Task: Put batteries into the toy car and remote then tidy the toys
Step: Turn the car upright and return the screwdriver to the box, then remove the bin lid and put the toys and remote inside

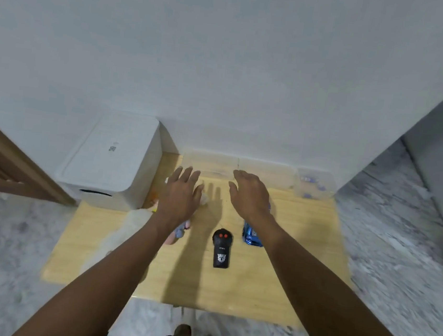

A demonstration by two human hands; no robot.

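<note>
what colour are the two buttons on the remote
Red, on the black remote lying on the table, seen in the head view.

blue toy car (253,235) half hidden under right forearm (277,228), soft toys (181,232) blurred

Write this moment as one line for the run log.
left hand: open, holds nothing | right hand: open, holds nothing | remote: on table, untouched | toy car: beside remote, partly hidden
</note>
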